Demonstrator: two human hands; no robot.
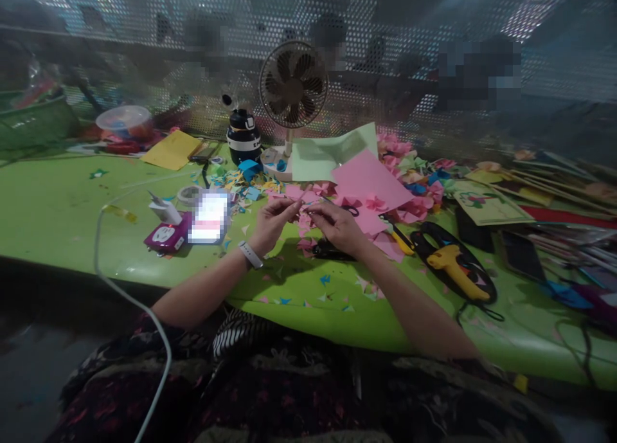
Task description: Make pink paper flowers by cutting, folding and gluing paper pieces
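Note:
My left hand (276,226) and my right hand (340,227) meet fingertip to fingertip over the table, both closed in a pinch. Between them shows a small piece of pink paper (303,206), its exact shape too small to tell. A white band circles my left wrist. Cut pink scraps lie beneath the fingers. Just behind my right hand is a dark scissor handle (352,210), beside a large pink sheet (369,182). A pale green sheet (315,159) lies farther back. Under my right hand, a black object (332,251) is partly covered.
A lit phone (209,218) and purple power socket (166,238) are at left, with a white cable (130,295) crossing the edge. Behind stand a fan (293,86) and dark bottle (243,137). At right lie a yellow cutter (401,238), yellow glue gun (456,269) and paper flowers (419,202).

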